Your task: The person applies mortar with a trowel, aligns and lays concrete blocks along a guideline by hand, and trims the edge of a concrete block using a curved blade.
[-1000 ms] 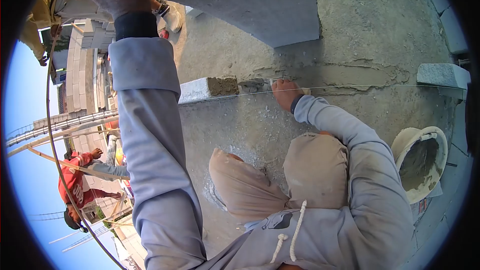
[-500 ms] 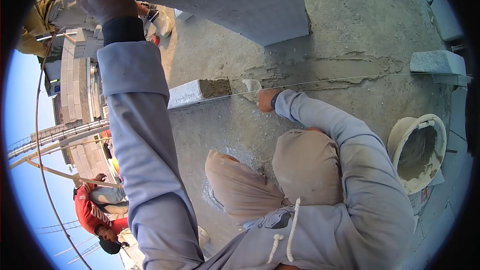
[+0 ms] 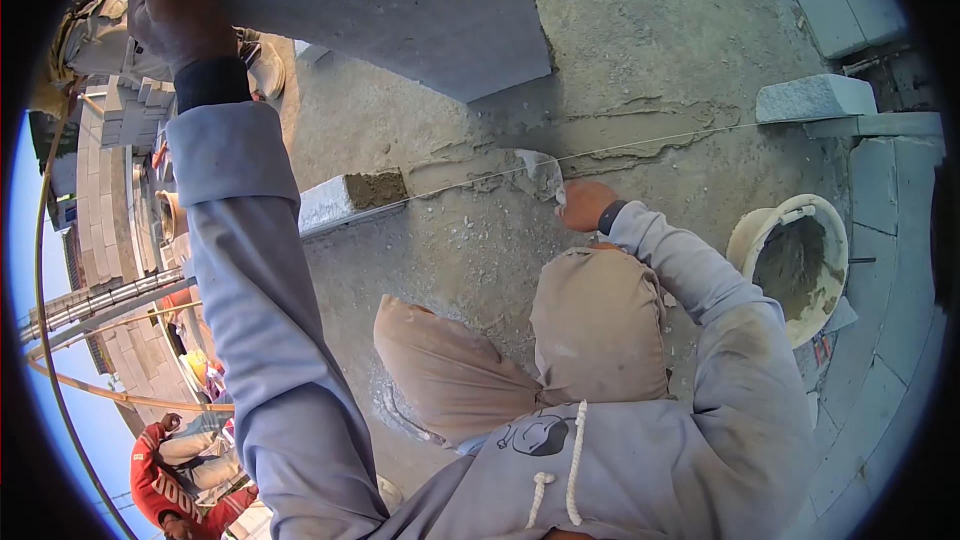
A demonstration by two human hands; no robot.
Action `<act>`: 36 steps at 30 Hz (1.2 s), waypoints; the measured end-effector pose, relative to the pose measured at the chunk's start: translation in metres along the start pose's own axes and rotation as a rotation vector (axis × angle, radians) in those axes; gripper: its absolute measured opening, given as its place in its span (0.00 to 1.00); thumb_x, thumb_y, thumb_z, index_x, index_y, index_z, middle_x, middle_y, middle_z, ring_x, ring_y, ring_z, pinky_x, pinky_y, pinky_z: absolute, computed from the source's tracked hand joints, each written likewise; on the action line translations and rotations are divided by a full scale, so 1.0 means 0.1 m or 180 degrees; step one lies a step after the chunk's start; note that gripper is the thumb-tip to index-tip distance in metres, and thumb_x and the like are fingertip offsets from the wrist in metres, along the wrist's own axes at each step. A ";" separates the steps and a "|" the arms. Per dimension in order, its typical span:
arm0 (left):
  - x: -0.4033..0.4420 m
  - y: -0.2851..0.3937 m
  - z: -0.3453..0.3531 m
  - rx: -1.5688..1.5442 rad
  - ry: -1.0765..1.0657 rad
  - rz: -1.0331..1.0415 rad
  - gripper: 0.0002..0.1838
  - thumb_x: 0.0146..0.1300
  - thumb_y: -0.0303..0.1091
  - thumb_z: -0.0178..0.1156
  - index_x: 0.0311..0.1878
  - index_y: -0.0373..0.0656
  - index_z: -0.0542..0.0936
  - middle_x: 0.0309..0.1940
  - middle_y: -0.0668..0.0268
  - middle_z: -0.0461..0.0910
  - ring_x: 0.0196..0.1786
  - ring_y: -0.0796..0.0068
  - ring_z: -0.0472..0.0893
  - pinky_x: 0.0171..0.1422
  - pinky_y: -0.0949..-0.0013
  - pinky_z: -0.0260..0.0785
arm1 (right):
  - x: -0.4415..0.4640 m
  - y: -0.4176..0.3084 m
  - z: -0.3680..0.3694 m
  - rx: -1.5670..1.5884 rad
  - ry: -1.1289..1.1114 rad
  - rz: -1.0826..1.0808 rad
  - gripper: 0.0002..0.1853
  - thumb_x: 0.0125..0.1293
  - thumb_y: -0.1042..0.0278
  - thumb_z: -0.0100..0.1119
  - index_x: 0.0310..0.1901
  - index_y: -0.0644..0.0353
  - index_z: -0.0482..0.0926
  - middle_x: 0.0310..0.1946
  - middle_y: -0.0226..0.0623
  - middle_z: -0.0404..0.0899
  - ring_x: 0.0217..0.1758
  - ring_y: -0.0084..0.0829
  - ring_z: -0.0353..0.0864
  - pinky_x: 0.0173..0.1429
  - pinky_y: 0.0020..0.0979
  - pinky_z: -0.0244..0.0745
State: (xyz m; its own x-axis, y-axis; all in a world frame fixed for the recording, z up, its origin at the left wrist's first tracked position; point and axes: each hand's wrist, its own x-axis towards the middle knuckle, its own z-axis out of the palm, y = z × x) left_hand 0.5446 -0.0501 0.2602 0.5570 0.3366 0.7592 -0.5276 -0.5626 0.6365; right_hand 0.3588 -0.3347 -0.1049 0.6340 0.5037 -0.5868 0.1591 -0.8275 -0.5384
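Observation:
My left hand (image 3: 182, 12) grips the edge of a large grey concrete block (image 3: 400, 15), held tilted above the floor at the upper left. In my right hand (image 3: 586, 205) is a trowel (image 3: 538, 176), its mortar-smeared blade over the near edge of a strip of wet mortar (image 3: 635, 130). A taut string (image 3: 690, 137) crosses the strip. It runs between a pale block (image 3: 325, 202) with mortar on its end face, at the left, and another pale block (image 3: 812, 98) at the right. The fingers of my left hand are partly hidden by the view's edge.
A white bucket (image 3: 742, 242) with grey mortar inside stands to my right, beside a block wall (image 3: 872, 240). Stacked blocks (image 3: 100, 200) and poles (image 3: 110, 310) are at the left. A person in a red top (image 3: 160, 470) sits at lower left; another person's shoe (image 3: 268, 70) shows at upper left.
My right hand has moved the trowel rightward along the mortar, away from the left block's end. My left hand still holds the large block. The whole view has shifted slightly.

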 end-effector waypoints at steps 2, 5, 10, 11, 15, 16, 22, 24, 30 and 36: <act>-0.02 0.07 0.01 -0.0017 0.0025 -0.0166 0.21 0.65 0.43 0.49 0.45 0.37 0.84 0.43 0.61 0.82 0.43 0.72 0.80 0.53 0.70 0.70 | -0.16 0.08 -0.02 -0.0109 0.0112 0.0182 0.24 0.59 0.53 0.56 0.49 0.67 0.74 0.41 0.54 0.82 0.48 0.51 0.81 0.53 0.46 0.75; 0.00 0.04 0.04 -0.0291 -0.0111 -0.0133 0.21 0.65 0.42 0.48 0.46 0.36 0.84 0.43 0.59 0.82 0.44 0.72 0.80 0.53 0.70 0.70 | -0.39 0.23 -0.04 -0.0102 0.0387 0.0340 0.21 0.58 0.56 0.57 0.45 0.65 0.74 0.39 0.54 0.82 0.46 0.51 0.82 0.50 0.46 0.77; 0.14 -0.17 -0.08 0.0658 -0.0334 0.0945 0.20 0.66 0.40 0.48 0.46 0.38 0.84 0.44 0.59 0.83 0.44 0.71 0.80 0.53 0.70 0.70 | -0.67 0.42 -0.16 -0.0390 0.0712 0.0343 0.17 0.54 0.60 0.60 0.42 0.62 0.74 0.35 0.52 0.81 0.41 0.50 0.82 0.45 0.46 0.77; 0.11 -0.16 -0.07 0.0590 -0.0269 0.0835 0.18 0.66 0.40 0.48 0.46 0.40 0.85 0.44 0.59 0.83 0.45 0.71 0.81 0.53 0.71 0.70 | -0.70 0.44 -0.17 -0.0506 0.0785 0.0232 0.16 0.54 0.62 0.60 0.41 0.62 0.74 0.35 0.52 0.80 0.40 0.50 0.82 0.44 0.46 0.77; 0.00 0.02 0.03 0.0455 -0.0088 0.0533 0.20 0.66 0.40 0.47 0.46 0.38 0.84 0.44 0.61 0.83 0.43 0.73 0.80 0.51 0.70 0.71 | -0.62 0.50 -0.22 -0.1100 0.1417 -0.0298 0.13 0.56 0.67 0.57 0.43 0.60 0.75 0.36 0.46 0.77 0.40 0.45 0.80 0.42 0.43 0.76; -0.03 0.07 0.06 0.0369 -0.0046 0.0404 0.20 0.66 0.40 0.47 0.46 0.38 0.84 0.44 0.61 0.83 0.43 0.73 0.80 0.51 0.70 0.71 | -0.49 0.56 -0.22 -0.1332 0.1424 -0.0280 0.12 0.56 0.69 0.57 0.43 0.59 0.75 0.36 0.44 0.76 0.40 0.44 0.80 0.43 0.43 0.75; -0.06 0.12 0.05 0.0399 0.0044 0.0155 0.19 0.65 0.42 0.49 0.43 0.42 0.86 0.44 0.59 0.82 0.45 0.72 0.80 0.54 0.71 0.70 | -0.40 0.60 -0.29 -0.1591 0.1397 -0.0419 0.13 0.57 0.69 0.56 0.45 0.56 0.75 0.38 0.41 0.76 0.42 0.40 0.79 0.46 0.41 0.74; 0.00 0.08 0.08 0.0081 -0.0026 -0.0004 0.19 0.65 0.42 0.49 0.43 0.42 0.86 0.44 0.60 0.82 0.45 0.72 0.79 0.53 0.70 0.70 | -0.44 0.66 -0.30 -0.1586 0.1465 -0.0447 0.13 0.57 0.69 0.56 0.45 0.56 0.75 0.38 0.41 0.76 0.42 0.40 0.79 0.46 0.42 0.73; 0.00 0.07 0.07 0.0281 -0.0083 0.0128 0.20 0.65 0.43 0.47 0.46 0.42 0.85 0.46 0.59 0.81 0.47 0.70 0.79 0.54 0.69 0.71 | -0.39 0.63 -0.35 -0.1561 0.1409 -0.0335 0.13 0.57 0.67 0.57 0.45 0.54 0.76 0.37 0.40 0.76 0.43 0.40 0.79 0.47 0.42 0.72; -0.09 0.25 0.13 -0.0269 -0.0169 -0.0617 0.22 0.63 0.43 0.46 0.47 0.41 0.84 0.51 0.58 0.79 0.49 0.65 0.78 0.57 0.65 0.69 | -0.39 0.69 -0.30 -0.1286 0.1570 -0.0086 0.11 0.58 0.67 0.56 0.44 0.54 0.76 0.36 0.40 0.77 0.43 0.40 0.80 0.48 0.42 0.72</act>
State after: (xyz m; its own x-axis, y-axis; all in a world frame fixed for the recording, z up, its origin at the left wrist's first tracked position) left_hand 0.5347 -0.0769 0.2669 0.6851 0.3907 0.6148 -0.4580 -0.4254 0.7806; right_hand 0.3675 -0.4187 -0.1011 0.8844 0.4319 -0.1769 0.3917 -0.8929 -0.2219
